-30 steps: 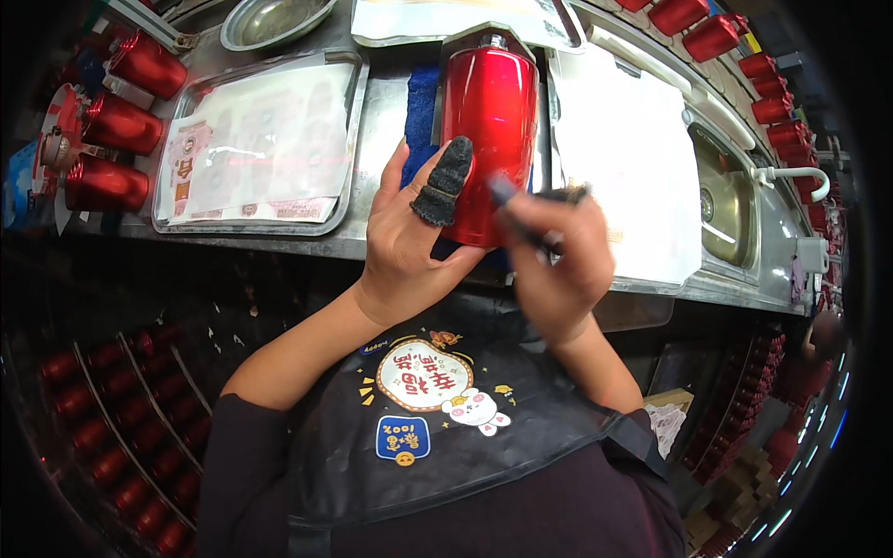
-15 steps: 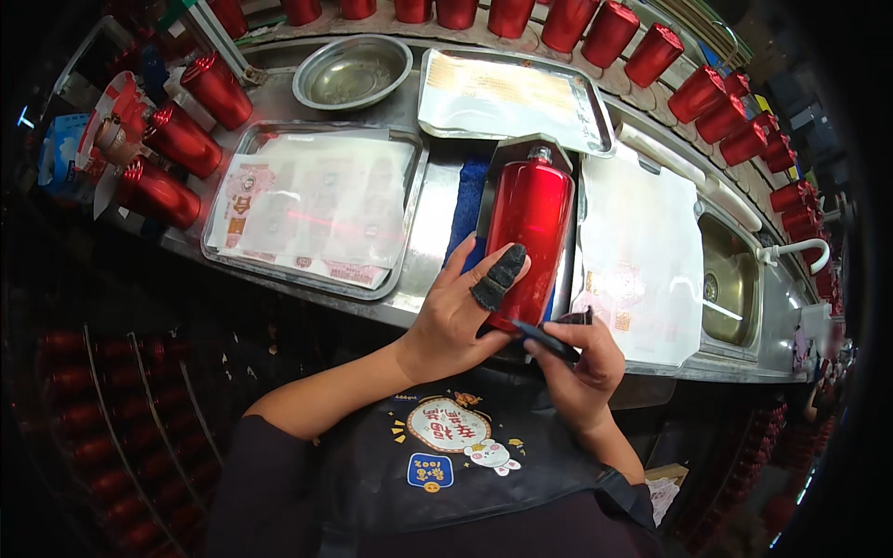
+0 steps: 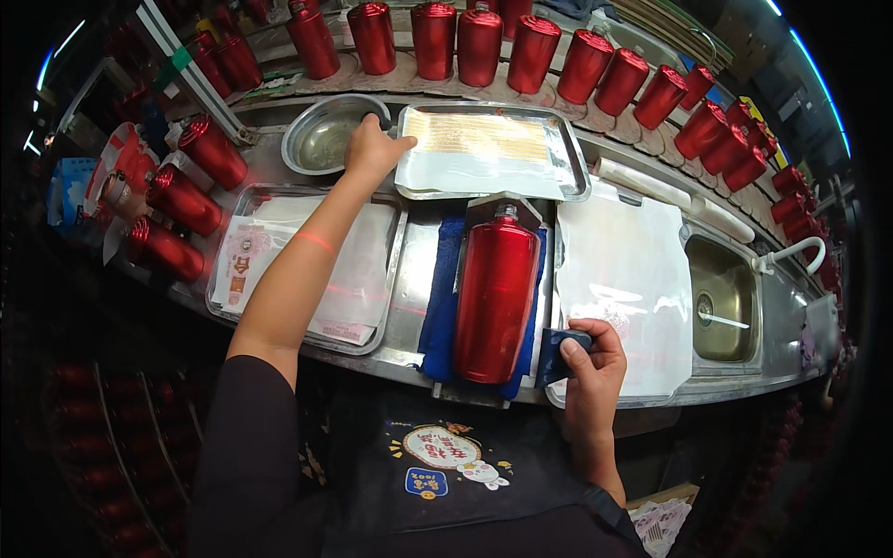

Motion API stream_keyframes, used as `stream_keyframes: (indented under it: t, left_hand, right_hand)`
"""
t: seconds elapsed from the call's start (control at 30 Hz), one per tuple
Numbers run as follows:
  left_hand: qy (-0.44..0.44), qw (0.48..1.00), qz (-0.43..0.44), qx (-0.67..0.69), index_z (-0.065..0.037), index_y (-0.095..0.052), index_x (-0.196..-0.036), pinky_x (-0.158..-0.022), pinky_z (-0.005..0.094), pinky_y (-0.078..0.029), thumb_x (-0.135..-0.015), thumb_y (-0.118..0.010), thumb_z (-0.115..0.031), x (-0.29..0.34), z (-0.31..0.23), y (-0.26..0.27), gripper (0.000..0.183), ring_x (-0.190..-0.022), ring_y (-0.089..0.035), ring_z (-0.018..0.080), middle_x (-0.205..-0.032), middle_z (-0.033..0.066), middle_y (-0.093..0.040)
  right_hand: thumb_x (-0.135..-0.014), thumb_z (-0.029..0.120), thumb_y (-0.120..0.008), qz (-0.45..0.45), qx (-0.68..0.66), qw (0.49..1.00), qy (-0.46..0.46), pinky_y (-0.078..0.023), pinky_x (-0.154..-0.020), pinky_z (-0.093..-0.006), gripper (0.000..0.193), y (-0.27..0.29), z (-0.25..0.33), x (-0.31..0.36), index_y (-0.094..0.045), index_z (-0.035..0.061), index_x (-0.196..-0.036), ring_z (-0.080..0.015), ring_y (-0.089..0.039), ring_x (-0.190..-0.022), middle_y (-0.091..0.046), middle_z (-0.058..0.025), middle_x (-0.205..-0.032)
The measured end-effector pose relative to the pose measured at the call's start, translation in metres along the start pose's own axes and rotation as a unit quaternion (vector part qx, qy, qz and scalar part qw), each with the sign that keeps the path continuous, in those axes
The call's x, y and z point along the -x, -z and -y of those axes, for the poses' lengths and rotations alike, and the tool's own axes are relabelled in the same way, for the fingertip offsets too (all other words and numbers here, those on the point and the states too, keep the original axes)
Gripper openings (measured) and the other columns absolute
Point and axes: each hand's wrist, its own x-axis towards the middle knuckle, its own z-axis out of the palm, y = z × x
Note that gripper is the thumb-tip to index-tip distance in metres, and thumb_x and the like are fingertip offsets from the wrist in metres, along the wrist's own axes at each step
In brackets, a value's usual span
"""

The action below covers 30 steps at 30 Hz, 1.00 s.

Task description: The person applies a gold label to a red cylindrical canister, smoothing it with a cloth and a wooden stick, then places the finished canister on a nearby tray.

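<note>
My left hand [image 3: 372, 153] reaches out over the right rim of a metal bowl [image 3: 296, 139] with a shallow clear liquid in it. Its thumb is spread apart, and a dark cover shows on a finger; the other fingertips are partly hidden. Near the counter's front edge, my right hand [image 3: 595, 372] grips a small dark flat scraper [image 3: 555, 357] between thumb and fingers. Just left of it, a glossy red bottle [image 3: 502, 288] lies in a cradle [image 3: 529, 214], its neck pointing away from me. Neither hand touches the bottle. Blue cloth [image 3: 437, 316] lies under and beside the cradle.
A metal tray [image 3: 493, 193] with pale striped sheets stands behind the bottle. Printed sheets [image 3: 358, 279] fill a left tray; white sheets [image 3: 623, 260] cover the right one, beside a sink [image 3: 726, 344]. Several red bottles [image 3: 479, 46] line a conveyor; others [image 3: 186, 200] stand left.
My left hand has let go of the bottle and moved forward and left to the bowl. My right hand has drawn the scraper away from the bottle. The view has shifted too.
</note>
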Motion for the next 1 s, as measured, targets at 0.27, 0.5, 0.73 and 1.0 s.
stream_keyframes:
  t: [0.27,0.5,0.73,1.0]
  left_hand:
    - [0.032,0.999,-0.005,-0.028,0.002,-0.062,-0.107,-0.089,0.0469,-0.055,-0.069,-0.082,-0.02,-0.019,-0.001,-0.018,0.048,-0.105,-0.068,0.0414,-0.111,0.0244,-0.07]
    - [-0.025,0.994,-0.057,-0.09,0.002,-0.064,-0.096,-0.086,0.0467,-0.055,-0.071,-0.074,-0.012,-0.016,-0.009,-0.007,0.03,-0.095,-0.07,0.0423,-0.097,0.0242,-0.072]
    - [-0.136,0.983,0.021,0.125,0.0,-0.056,-0.089,-0.064,0.0273,-0.052,-0.078,-0.077,-0.006,0.005,-0.054,0.022,0.025,-0.068,-0.064,0.0108,-0.074,0.0061,-0.069]
    - [-0.3,0.878,0.194,0.318,-0.002,-0.063,-0.123,-0.074,0.0206,-0.05,-0.089,-0.075,-0.003,0.136,-0.172,0.075,0.036,-0.082,-0.063,0.0059,-0.088,-0.0006,-0.067]
  right_hand:
    - [-0.089,-0.002,-0.069,-0.024,-0.006,1.0,-0.015,-0.051,-0.081,-0.0223,0.023,0.014,0.001,-0.009,-0.062,0.0001,-0.112,-0.0096,-0.063,-0.088,-0.067,-0.005,-0.099]
    - [-0.089,-0.003,-0.068,-0.026,0.004,1.0,-0.009,-0.05,-0.081,-0.022,0.023,0.013,0.007,-0.014,-0.063,-0.0004,-0.111,-0.0093,-0.063,-0.088,-0.067,-0.0048,-0.098]
    - [-0.096,0.022,-0.062,0.007,-0.022,0.999,0.021,-0.046,-0.071,-0.0218,0.02,0.022,0.028,-0.055,-0.063,0.0029,-0.09,-0.0072,-0.057,-0.074,-0.061,-0.0021,-0.083]
    - [-0.081,0.009,-0.062,0.238,0.193,0.944,0.122,-0.049,-0.064,-0.0218,0.043,-0.055,0.087,-0.125,-0.063,0.0025,-0.123,-0.0094,-0.061,-0.073,-0.067,-0.0054,-0.099]
